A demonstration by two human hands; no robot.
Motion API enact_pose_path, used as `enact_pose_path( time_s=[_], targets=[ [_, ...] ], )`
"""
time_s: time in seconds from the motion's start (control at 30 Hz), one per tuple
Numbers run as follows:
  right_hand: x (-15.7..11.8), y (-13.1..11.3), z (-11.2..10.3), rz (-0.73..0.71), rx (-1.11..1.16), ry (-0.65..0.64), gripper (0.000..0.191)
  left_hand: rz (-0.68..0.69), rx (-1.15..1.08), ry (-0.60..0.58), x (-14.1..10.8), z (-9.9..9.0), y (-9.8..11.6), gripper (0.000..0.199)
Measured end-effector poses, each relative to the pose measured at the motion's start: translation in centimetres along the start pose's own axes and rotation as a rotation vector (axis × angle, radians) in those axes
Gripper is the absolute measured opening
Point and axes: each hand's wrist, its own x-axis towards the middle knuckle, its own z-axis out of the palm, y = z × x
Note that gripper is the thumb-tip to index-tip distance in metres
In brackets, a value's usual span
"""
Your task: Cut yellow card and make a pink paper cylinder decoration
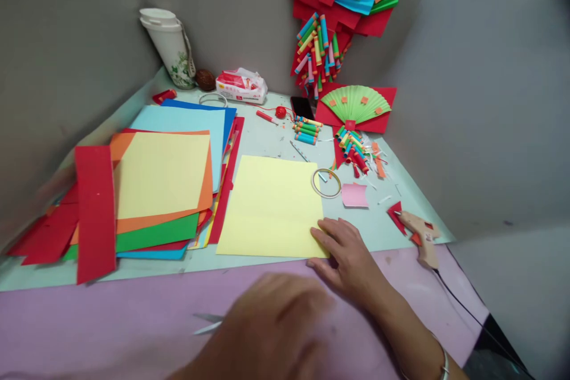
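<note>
A pale yellow paper sheet [272, 208] lies flat on the table in front of me. My right hand [341, 252] rests at its lower right corner, fingers stretched out, fingertips touching the paper and thumb near its front edge. Closer to the camera, my left hand [271, 323] is raised and smeared by motion, so its fingers are hard to read. Open blades of scissors [209, 323] stick out to the left behind that hand; their handles are hidden, and I cannot tell whether they are held. A tape ring [326, 183] overlaps the sheet's right edge beside a pink sticky note [355, 195].
Stacked coloured papers [162, 175] and a red strip [95, 214] lie left. A glue gun [421, 234] with a trailing cord lies right. Behind are a white cup [167, 47], tissue pack [241, 86], phone [303, 108], paper rolls [307, 129] and a green paper fan [355, 102].
</note>
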Motion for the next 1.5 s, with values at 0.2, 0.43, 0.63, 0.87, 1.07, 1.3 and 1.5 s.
enact_pose_path(
  time_s=[0.2,0.43,0.63,0.87,1.07,1.3,1.5],
  targets=[
    [0.4,0.1,-0.8,-0.006,0.098,-0.005,0.035,0.032,0.341,-0.008,6.2,-1.4,-3.5,0.044],
    [0.6,0.3,-1.2,-0.008,0.118,-0.015,0.042,0.027,0.397,-0.010,6.0,-0.6,-5.3,0.046],
    [0.5,0.3,-1.1,-0.037,0.131,0.001,0.028,0.068,0.383,0.064,6.1,-0.2,-5.7,0.038],
    [0.4,0.3,-1.0,-0.075,0.087,0.126,0.015,0.129,0.357,0.177,6.3,-1.0,-5.3,0.034],
    [0.8,-0.4,-1.0,0.090,0.046,0.364,0.018,-0.028,0.364,0.497,5.9,-3.9,-3.8,0.042],
    [1.2,-2.2,-0.8,0.115,0.106,0.504,0.028,-0.721,-0.636,0.397,5.9,-4.7,-2.8,0.038],
    [2.2,-5.4,-0.8,-0.181,0.122,0.266,0.025,-0.835,-1.382,0.231,7.7,-4.3,-2.3,0.043]
  ],
)
